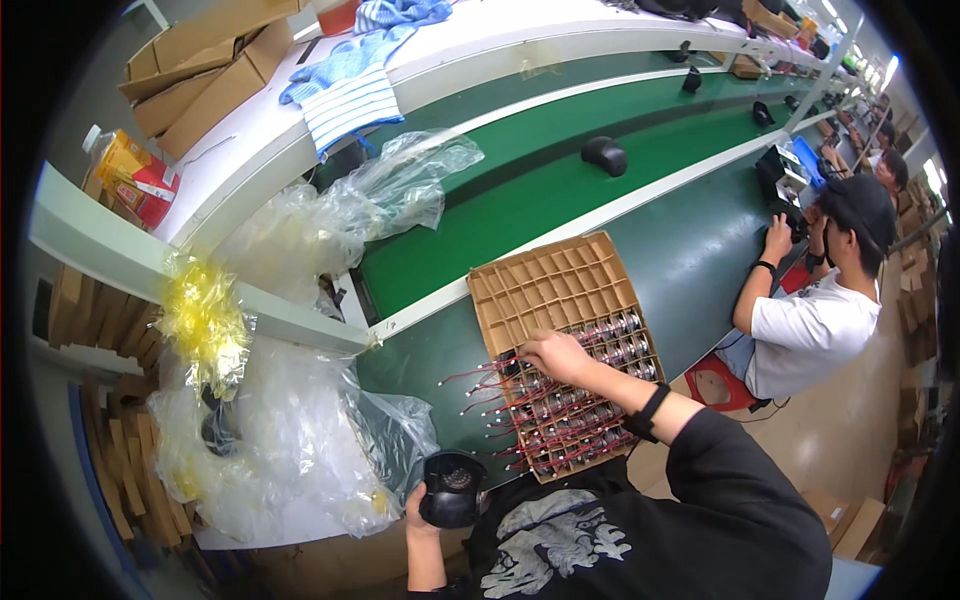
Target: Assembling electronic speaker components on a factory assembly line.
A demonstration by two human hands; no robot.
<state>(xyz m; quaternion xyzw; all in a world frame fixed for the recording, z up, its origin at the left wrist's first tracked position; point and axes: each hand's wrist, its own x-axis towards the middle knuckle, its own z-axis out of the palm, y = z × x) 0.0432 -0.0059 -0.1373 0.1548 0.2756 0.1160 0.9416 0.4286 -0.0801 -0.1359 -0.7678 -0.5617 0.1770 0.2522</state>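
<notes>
My left hand grips a black, rounded plastic housing with an open, hollow face, held low beside the table's near edge. My right hand reaches over a cardboard divider box, its fingers closed at the left side of the filled rows. What those fingertips pinch is hidden. Small round metal motors fill the nearer compartments, and their red and dark wires with white plugs hang out over the left side. The farther compartments hold nothing.
Behind the box runs a green conveyor belt bearing several black housings. Clear plastic bags heap up at left beside a white metal frame. At right sits a co-worker in a white shirt. Striped cloths lie on the upper shelf.
</notes>
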